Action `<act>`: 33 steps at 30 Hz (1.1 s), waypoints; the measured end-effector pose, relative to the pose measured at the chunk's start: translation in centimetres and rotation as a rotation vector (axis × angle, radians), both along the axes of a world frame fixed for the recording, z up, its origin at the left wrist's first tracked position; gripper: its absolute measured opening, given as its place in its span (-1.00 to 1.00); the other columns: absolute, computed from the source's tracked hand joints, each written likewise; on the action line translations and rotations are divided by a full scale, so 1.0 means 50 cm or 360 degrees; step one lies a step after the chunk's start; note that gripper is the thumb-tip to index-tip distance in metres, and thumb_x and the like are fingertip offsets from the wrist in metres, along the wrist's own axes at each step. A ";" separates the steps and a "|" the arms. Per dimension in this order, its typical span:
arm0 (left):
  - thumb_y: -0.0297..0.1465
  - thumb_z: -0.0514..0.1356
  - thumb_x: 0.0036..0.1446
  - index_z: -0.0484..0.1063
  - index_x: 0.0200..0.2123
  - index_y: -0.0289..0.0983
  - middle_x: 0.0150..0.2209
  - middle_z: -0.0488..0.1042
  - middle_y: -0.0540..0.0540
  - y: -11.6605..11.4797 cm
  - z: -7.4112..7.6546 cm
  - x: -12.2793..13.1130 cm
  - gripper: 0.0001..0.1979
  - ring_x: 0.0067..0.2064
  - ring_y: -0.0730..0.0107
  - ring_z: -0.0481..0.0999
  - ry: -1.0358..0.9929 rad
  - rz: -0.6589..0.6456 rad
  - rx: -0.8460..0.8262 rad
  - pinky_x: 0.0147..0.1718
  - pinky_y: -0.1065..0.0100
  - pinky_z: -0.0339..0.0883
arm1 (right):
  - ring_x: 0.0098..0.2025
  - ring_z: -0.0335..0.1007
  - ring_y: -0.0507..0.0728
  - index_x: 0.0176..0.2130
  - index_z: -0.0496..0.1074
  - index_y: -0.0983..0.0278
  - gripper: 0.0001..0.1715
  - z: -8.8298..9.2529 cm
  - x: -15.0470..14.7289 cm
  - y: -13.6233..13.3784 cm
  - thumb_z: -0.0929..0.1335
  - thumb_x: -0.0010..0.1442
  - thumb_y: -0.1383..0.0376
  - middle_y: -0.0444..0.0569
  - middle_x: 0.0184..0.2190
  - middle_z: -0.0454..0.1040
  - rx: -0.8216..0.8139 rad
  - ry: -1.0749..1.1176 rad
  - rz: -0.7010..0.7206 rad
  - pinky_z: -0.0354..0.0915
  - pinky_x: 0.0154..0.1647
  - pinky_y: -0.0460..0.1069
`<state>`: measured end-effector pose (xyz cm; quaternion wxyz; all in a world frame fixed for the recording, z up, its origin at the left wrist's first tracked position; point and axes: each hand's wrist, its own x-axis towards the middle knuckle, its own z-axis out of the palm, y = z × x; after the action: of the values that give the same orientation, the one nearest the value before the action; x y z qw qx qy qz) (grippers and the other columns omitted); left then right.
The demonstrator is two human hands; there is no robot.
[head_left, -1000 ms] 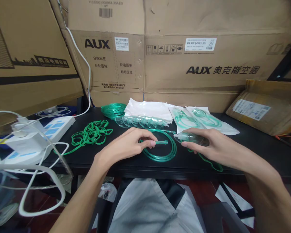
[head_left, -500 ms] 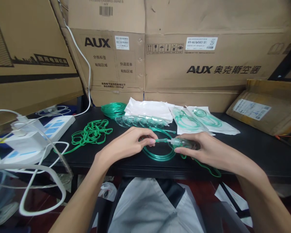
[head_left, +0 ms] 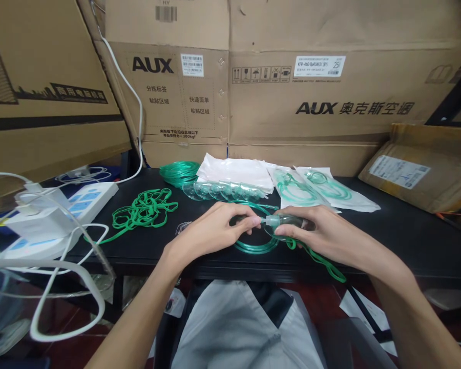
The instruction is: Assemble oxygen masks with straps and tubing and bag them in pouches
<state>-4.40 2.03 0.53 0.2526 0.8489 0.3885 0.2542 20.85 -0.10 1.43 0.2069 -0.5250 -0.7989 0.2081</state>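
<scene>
Left hand (head_left: 223, 224): fingers pinching an end (mostly hidden) of green tubing (head_left: 256, 249) at the nozzle (head_left: 272, 220) of a clear mask (head_left: 293, 221), at their 3 o'clock, clasped in right hand's (head_left: 328, 225) fingers. Tubing coiled on worktop (head_left: 395, 246), 6 o'clock.

Over a table (head_left: 415, 251), a right hand (head_left: 318, 228) is gripping a mask (head_left: 292, 222), with a left hand (head_left: 230, 225) sitting at its left end. A coil (head_left: 259, 248) is lying beneath the grip. Behind it, a mask row (head_left: 223, 191) is lying before a paper stack (head_left: 236, 168); packets (head_left: 325, 188) are resting behind and right, a parcel (head_left: 397, 179) farther right. A tubing bundle (head_left: 179, 173) is lying behind and left, a strap pile (head_left: 144, 209) left, a power strip (head_left: 96, 197) farther left. A carton (head_left: 269, 123) is standing at the back.
</scene>
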 end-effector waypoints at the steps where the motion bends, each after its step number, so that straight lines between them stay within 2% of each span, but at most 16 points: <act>1: -0.17 0.06 0.43 0.57 -0.26 -0.20 -0.30 0.61 0.05 0.000 -0.001 0.002 -0.65 -0.28 0.36 0.52 -0.0001 -0.0006 -0.0010 -0.28 0.38 0.27 | -0.42 0.43 0.14 0.17 0.51 0.16 -0.40 -0.001 0.000 0.000 0.37 0.29 -0.09 -0.12 -0.45 0.57 -0.0001 0.0013 0.0020 0.28 -0.34 -0.01; 5: -0.21 0.08 0.43 0.57 -0.25 -0.21 -0.31 0.60 0.05 0.002 -0.007 0.010 -0.67 -0.26 0.38 0.53 -0.0064 -0.0046 0.0057 -0.20 0.40 0.28 | -0.37 0.45 0.13 0.16 0.52 0.18 -0.42 -0.003 0.002 0.002 0.38 0.29 -0.05 -0.08 -0.31 0.63 0.0015 0.0047 0.0051 0.30 -0.28 0.00; 10: -0.26 0.11 0.43 0.58 -0.20 -0.21 -0.27 0.60 0.03 0.007 -0.014 0.014 -0.73 -0.20 0.38 0.56 -0.0134 -0.0025 0.0231 -0.15 0.40 0.30 | -0.40 0.39 0.12 0.14 0.53 0.17 -0.47 -0.005 0.002 0.011 0.38 0.30 -0.02 -0.11 -0.33 0.62 0.0023 0.0104 0.0042 0.26 -0.35 -0.02; 14: -0.29 0.13 0.43 0.58 -0.18 -0.21 -0.24 0.60 0.02 0.013 -0.017 0.016 -0.76 -0.15 0.36 0.55 -0.0092 0.0028 0.0461 -0.09 0.37 0.29 | -0.44 0.29 0.08 -0.06 0.59 0.24 -0.57 -0.005 -0.008 0.021 0.37 0.31 -0.02 -0.10 -0.35 0.56 0.0011 0.0198 0.0108 0.18 -0.43 -0.04; 18: -0.29 0.12 0.43 0.59 -0.12 -0.23 -0.21 0.61 -0.04 0.014 -0.019 0.018 -0.75 -0.13 0.30 0.54 -0.0053 0.0084 0.0669 -0.07 0.30 0.32 | -0.45 0.20 0.05 -0.25 0.57 0.26 -0.59 -0.001 -0.014 0.025 0.38 0.30 -0.02 -0.14 -0.44 0.45 -0.0052 0.0326 0.0153 0.10 -0.44 -0.05; 22: -0.32 0.12 0.43 0.58 -0.05 -0.27 -0.17 0.61 -0.08 0.011 -0.023 0.020 -0.75 -0.11 0.27 0.51 -0.0038 0.0092 0.0842 -0.07 0.25 0.35 | -0.54 0.15 0.02 -0.30 0.57 0.26 -0.56 -0.002 -0.014 0.021 0.41 0.27 -0.06 -0.19 -0.56 0.39 -0.0267 0.0527 0.0078 0.04 -0.49 -0.06; 25: -0.35 0.12 0.43 0.57 -0.05 -0.28 -0.17 0.61 -0.10 0.014 -0.027 0.021 -0.76 -0.12 0.25 0.50 -0.0030 0.0065 0.0945 -0.07 0.21 0.36 | -0.57 0.16 0.01 -0.33 0.56 0.27 -0.51 -0.006 -0.015 0.021 0.39 0.28 -0.09 -0.14 -0.52 0.47 -0.0482 0.0724 0.0183 0.04 -0.50 -0.05; 29: -0.34 0.11 0.44 0.56 -0.04 -0.29 -0.15 0.60 -0.10 0.023 -0.033 0.017 -0.76 -0.12 0.25 0.49 -0.0022 0.0047 0.0982 -0.05 0.21 0.36 | -0.58 0.13 -0.01 -0.30 0.58 0.28 -0.45 -0.012 -0.019 0.026 0.36 0.28 -0.15 -0.07 -0.41 0.57 -0.0594 0.0829 0.0239 0.04 -0.48 -0.03; 33: -0.30 0.10 0.44 0.56 -0.03 -0.25 -0.12 0.59 -0.07 0.021 -0.027 0.009 -0.74 -0.06 0.27 0.48 0.0016 0.0032 0.0797 -0.03 0.24 0.33 | -0.56 0.16 0.02 -0.25 0.57 0.26 -0.42 -0.012 -0.015 0.029 0.34 0.27 -0.19 -0.05 -0.37 0.57 -0.0529 0.0691 0.0207 0.07 -0.47 -0.02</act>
<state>-3.96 3.07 -0.82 0.0300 0.8824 0.3231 0.3406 20.10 1.37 0.82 0.2705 -0.4424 -0.7228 0.4569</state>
